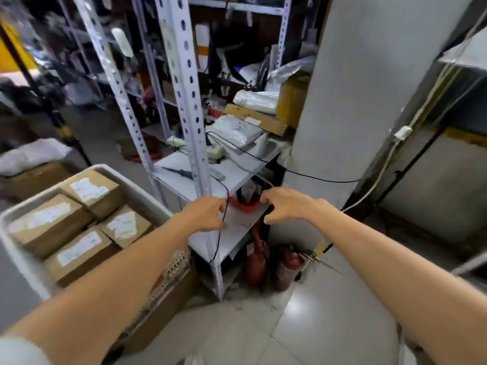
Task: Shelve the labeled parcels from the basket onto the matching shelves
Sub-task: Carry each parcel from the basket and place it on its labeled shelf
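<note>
Storeroom rack (184,75) ahead. Basket (15,214) parcels (87,192) carry white labels, too blurred to read. Left hand (205,214) and right hand (284,204), fingers curled, flank a low shelf (232,238); grip unclear.

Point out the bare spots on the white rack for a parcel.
Bare: upper shelf front, around the dark tool up to the remote; lower shelf front corner, below the left hand. Crowded: upper shelf back, with white parcels; lower shelf back, by the red tray.

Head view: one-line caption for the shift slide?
Left hand and right hand hold a flat pale parcel at the low shelf; four labeled boxes wait in the basket.
</note>
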